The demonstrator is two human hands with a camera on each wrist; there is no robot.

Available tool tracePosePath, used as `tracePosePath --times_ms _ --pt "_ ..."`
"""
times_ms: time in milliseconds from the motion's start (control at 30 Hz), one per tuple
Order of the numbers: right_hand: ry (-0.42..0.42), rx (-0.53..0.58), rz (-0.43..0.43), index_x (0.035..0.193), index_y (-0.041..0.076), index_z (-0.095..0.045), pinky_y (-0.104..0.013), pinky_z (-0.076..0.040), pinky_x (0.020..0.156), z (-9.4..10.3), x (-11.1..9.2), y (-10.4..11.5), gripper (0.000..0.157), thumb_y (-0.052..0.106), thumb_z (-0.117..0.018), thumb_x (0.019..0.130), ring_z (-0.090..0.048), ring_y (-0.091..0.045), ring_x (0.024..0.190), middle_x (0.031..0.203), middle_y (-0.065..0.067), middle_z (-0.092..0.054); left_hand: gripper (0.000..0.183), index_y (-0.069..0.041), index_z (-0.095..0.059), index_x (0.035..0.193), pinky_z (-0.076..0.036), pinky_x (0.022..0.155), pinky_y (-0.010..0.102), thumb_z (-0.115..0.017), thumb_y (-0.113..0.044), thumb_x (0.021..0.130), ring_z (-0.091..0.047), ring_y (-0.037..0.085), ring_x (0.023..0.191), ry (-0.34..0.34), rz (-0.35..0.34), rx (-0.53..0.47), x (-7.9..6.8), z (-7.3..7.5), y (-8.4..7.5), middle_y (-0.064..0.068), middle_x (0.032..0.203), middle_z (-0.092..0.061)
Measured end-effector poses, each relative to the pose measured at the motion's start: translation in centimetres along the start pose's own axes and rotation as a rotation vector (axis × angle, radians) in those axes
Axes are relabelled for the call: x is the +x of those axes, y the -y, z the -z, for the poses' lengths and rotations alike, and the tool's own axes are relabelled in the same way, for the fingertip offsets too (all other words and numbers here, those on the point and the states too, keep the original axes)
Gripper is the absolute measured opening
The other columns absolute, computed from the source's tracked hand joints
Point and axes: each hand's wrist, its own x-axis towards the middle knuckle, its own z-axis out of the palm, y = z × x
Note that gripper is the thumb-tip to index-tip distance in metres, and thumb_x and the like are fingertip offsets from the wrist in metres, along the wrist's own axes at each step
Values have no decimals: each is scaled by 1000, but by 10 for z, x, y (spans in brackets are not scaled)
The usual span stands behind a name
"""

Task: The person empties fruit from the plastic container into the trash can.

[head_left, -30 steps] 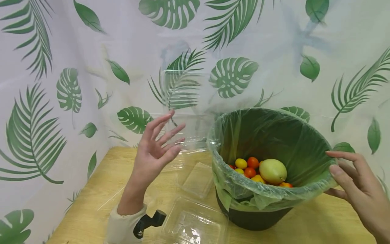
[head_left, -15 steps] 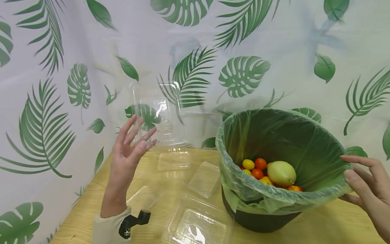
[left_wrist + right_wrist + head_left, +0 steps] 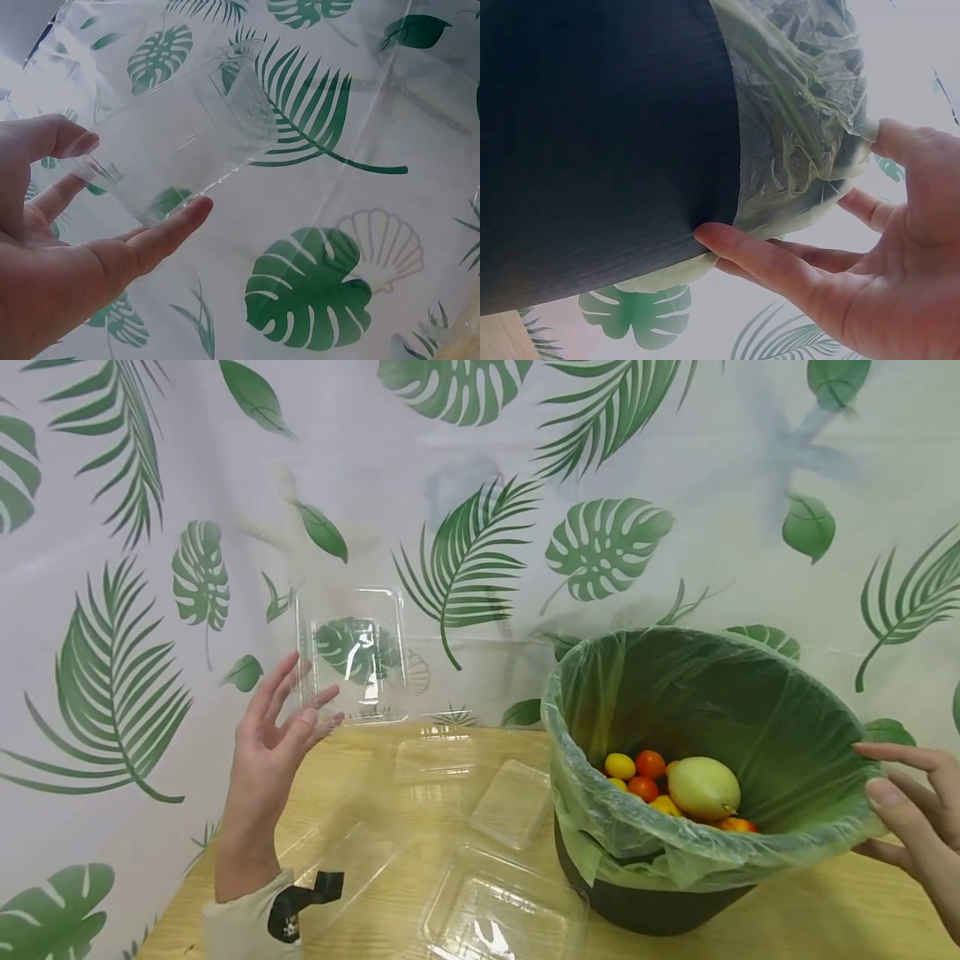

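Note:
My left hand point(image 3: 266, 743) holds a clear plastic food container point(image 3: 352, 656) upright above the back left of the table. In the left wrist view, the thumb and fingers lie around one end of the container point(image 3: 187, 127). The right hand point(image 3: 918, 814) rests its fingertips on the right rim of a dark bin point(image 3: 645, 906), which is lined with a pale green plastic bag point(image 3: 630, 822). From the right wrist view, its spread fingers point(image 3: 772, 262) touch the bin's outer side and rim. Inside lie red and yellow tomatoes point(image 3: 643, 789) and a pale green oval fruit point(image 3: 703, 787).
Several more clear containers lie on the wooden table point(image 3: 360, 777): a large one point(image 3: 502, 906) at the front, one point(image 3: 513, 802) beside the bin, and others left of it. A leaf-patterned white sheet point(image 3: 465, 443) hangs behind the table.
My left hand has moved left with the clear container, away from the bin, and the container now faces the camera. The right hand keeps its place on the bin's rim. The view has shifted slightly left.

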Motion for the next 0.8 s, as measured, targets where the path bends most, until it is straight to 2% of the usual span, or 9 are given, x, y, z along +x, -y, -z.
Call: tracePosePath --times_ms 167,300,367,500,700,800 --pt "-38 -94 -20 148 12 -26 -14 -47 53 1 -2 -2 50 0 -35 100 3 -18 142 156 1 4 59 -18 -31 148 -49 90 42 -49 1 96 -44 43 125 -70 81 6 -2 21 8 16 151 -21" --pt "-33 -53 -19 147 11 -27 -16 -48 52 0 0 -3 50 -1 -35 99 6 -20 141 156 1 5 59 -21 -32 148 -53 86 37 -52 -3 96 -49 33 122 -141 170 20 -5 40 17 22 147 -25" --pt "-26 -26 -19 147 11 -26 -16 -48 52 0 -1 -4 50 -2 -35 99 8 -21 141 156 1 7 59 -23 -32 148 -53 85 35 -54 -7 96 -52 26 118 -148 232 49 -7 49 22 22 146 -24" --pt "-16 -46 -18 148 11 -26 -15 -48 53 0 -2 -4 51 -1 -35 99 7 -20 141 156 2 9 62 -26 -28 149 -53 85 35 -54 -8 96 -55 17 112 -110 339 87 -11 67 36 21 145 -20" --pt "-24 -125 -17 148 13 -26 -13 -46 54 0 2 1 50 2 -36 100 0 -17 142 157 3 3 67 -27 -25 150 -52 87 39 -56 -6 95 -54 19 113 -129 443 32 -15 88 57 23 148 -14" --pt "-25 -132 -14 148 14 -26 -13 -47 54 0 2 0 50 2 -36 100 -2 -17 142 157 3 2 69 -28 -24 150 -51 88 42 -58 -6 94 -51 21 116 -135 492 47 -19 94 65 23 149 -14"
